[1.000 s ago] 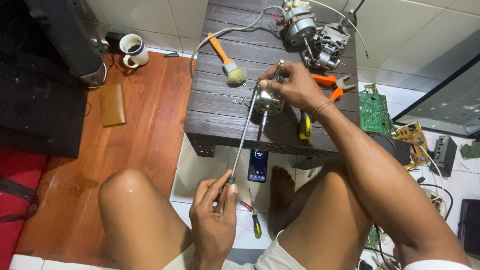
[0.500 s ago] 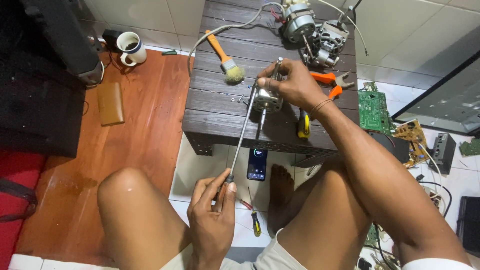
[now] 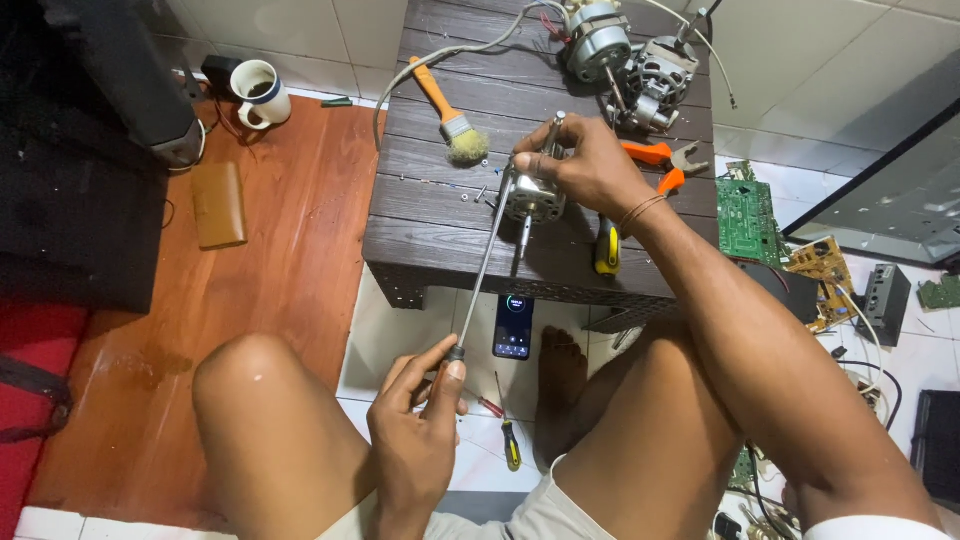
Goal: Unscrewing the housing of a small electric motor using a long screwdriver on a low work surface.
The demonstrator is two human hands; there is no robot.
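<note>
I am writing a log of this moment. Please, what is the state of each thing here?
Left hand: grips the long screwdriver, tip at the motor.
Right hand: holds the small motor on the table.
Phone: screen lit, on the floor.
Mug: upright.
Brush: lying flat.

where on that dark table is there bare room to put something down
On the dark slatted table, the front left corner is bare, bordered by the brush behind and the small motor under the right hand. The back right is crowded with motors and orange pliers.
</note>
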